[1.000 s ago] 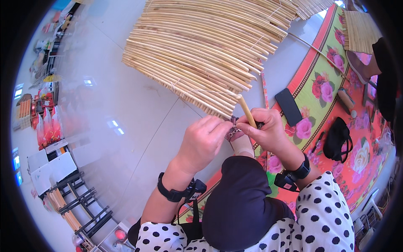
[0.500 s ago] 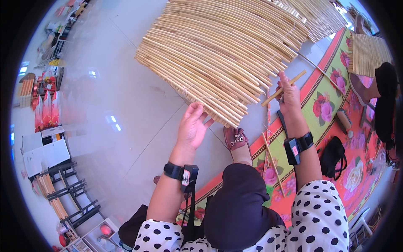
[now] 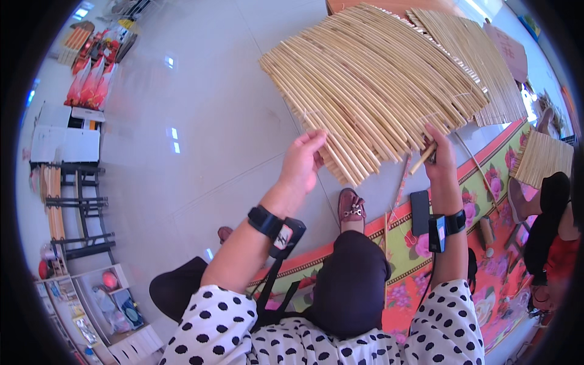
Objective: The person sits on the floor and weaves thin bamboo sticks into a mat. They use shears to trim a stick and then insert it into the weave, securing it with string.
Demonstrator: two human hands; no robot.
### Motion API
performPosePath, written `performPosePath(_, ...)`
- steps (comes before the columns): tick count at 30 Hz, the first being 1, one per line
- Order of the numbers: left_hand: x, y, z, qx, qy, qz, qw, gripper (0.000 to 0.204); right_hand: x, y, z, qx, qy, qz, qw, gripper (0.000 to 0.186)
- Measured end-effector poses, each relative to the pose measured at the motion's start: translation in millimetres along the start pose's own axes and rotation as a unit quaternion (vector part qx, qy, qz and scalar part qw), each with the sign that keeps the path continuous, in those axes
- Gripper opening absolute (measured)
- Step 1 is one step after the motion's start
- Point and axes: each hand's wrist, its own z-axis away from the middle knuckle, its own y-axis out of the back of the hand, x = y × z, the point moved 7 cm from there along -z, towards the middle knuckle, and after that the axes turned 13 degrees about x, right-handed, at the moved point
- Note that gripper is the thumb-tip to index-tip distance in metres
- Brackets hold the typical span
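A mat of straw-coloured sticks (image 3: 359,79), bound with thin pale string, spans the top centre of the head view. My left hand (image 3: 304,159) pinches its near-left edge, fingertips over the outer sticks and some fingers hidden beneath. At the mat's right near corner, my right hand (image 3: 441,152) is closed round a short loose stick (image 3: 420,163), with a small dark object in the palm that I cannot make out. Its raised index finger reaches the mat's edge. A long thin rod (image 3: 474,161) slants across the floor just right of that hand.
A second stick mat (image 3: 499,79) lies behind. A flowered red-and-green cloth (image 3: 413,286) holds a black phone (image 3: 420,212). At the right is another person's dark-clothed leg (image 3: 544,213) beside a small mat (image 3: 541,158). Shelving (image 3: 103,316), folded frames (image 3: 73,201) and bags (image 3: 85,85) line the left.
Both hands have left the near end of the mat, where they worked close together, and spread apart to its two sides. The view has shifted, putting the mat higher and further right.
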Motion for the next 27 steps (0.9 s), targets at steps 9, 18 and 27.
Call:
performPosePath(9, 56, 26, 123, 0.035, 0.042, 0.061, 0.997, 0.028, -66, -76, 80, -0.042, 0.047, 0.041, 0.997, 0.017)
performPosePath(18, 12, 102, 262, -0.014, 0.131, 0.134, 0.982, 0.02, -76, -131, 208, -0.136, 0.075, 0.276, 0.948, 0.018)
performPosePath(27, -33, 146, 350, -0.133, 0.225, 0.173, 0.95, 0.033, -32, -176, 321, -0.212, 0.16, 0.474, 0.84, 0.028)
